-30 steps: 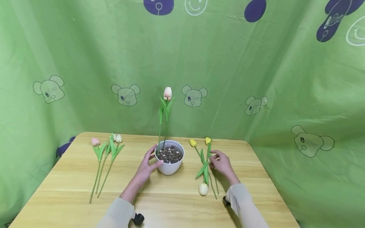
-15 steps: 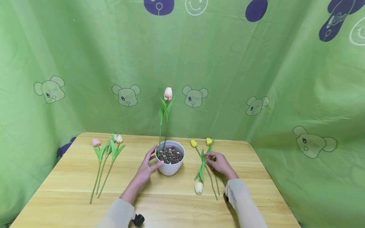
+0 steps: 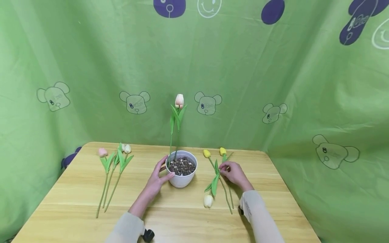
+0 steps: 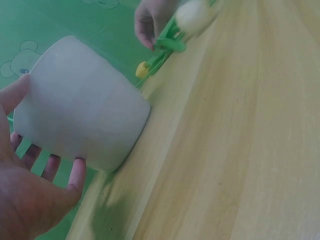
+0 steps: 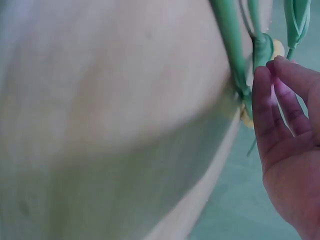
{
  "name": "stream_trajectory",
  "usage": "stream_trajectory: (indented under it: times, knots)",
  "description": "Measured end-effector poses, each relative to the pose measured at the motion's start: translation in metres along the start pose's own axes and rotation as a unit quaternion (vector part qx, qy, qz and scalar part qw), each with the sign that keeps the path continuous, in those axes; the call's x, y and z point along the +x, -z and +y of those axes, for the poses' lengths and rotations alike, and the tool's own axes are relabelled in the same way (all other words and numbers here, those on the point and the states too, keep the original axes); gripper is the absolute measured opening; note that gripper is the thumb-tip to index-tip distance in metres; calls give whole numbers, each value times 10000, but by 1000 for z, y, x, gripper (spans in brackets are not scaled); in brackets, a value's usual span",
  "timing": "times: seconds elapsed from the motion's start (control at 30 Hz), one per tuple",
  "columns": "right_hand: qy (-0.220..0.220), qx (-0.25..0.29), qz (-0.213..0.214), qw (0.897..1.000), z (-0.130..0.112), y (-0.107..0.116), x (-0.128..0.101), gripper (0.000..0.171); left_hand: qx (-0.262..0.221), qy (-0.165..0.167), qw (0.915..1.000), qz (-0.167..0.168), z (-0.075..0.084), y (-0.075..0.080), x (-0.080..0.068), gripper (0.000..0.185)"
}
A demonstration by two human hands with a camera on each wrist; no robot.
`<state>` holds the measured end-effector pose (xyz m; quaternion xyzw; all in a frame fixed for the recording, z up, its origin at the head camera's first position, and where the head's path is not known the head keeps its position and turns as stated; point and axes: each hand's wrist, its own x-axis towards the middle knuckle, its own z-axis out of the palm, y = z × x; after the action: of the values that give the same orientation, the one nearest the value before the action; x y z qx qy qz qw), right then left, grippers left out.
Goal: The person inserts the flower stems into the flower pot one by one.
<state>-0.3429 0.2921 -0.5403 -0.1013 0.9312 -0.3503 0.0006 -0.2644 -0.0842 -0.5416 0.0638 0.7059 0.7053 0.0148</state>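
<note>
At the far left, the green curtain carries a printed bear head with small lettering across it, too faint to read. On the wooden table below lie a pink tulip and two white-headed tulips, heads toward the curtain, one white head partly behind a leaf. Next comes the left hand, its thumb and fingers curved round the left side of a white pot that stands on the table, near its middle. Dark soil with pale bits fills the pot, and two upright tulips rise from its left side, a pale pink head overlapping another. Bear prints behind carry rounded lettering, again illegible. Right of the pot, two yellow tulips lie with heads away from the person; a loose white tulip slants across them, head toward the person, and whether it touches the table is unclear. The right hand pinches its stem between thumb and fingertips. The right sleeve shows dark lettering near the cuff, too small to read. At upper right, a purple print bears pale, unclear characters.
</note>
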Motion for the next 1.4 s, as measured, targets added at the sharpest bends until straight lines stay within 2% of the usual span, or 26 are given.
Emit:
stream_trajectory:
  times: [0.1,0.27,0.43,0.63,0.83,0.93,1.17,1.4]
  knots:
    - [67,17,94,9999,-4,8,-2,15,-1,-8,10000,9,1,0,0,84]
    - [182,-436,425,9980,-13,21,-4,15,-19,-27,10000,26,2,1,1,83]
    - [-132,-777,666,9947,-13,24,-8,12,-14,-56,10000,20,3,2,4,84]
    - [-438,-909,463,9938,-9,23,-13,7,-2,-63,10000,-6,4,2,5,84]
    - [-447,-1113,212,9926,-4,19,-13,4,9,-90,10000,-1,4,1,6,84]
    - [-332,-1155,197,9926,1,18,-12,4,39,-119,9999,-42,4,1,7,84]
    - [325,-921,66,9952,8,20,-16,6,48,-104,9999,-5,3,1,5,84]
    - [605,-976,-182,9932,16,24,-28,7,73,-46,10000,10,-2,-1,0,85]
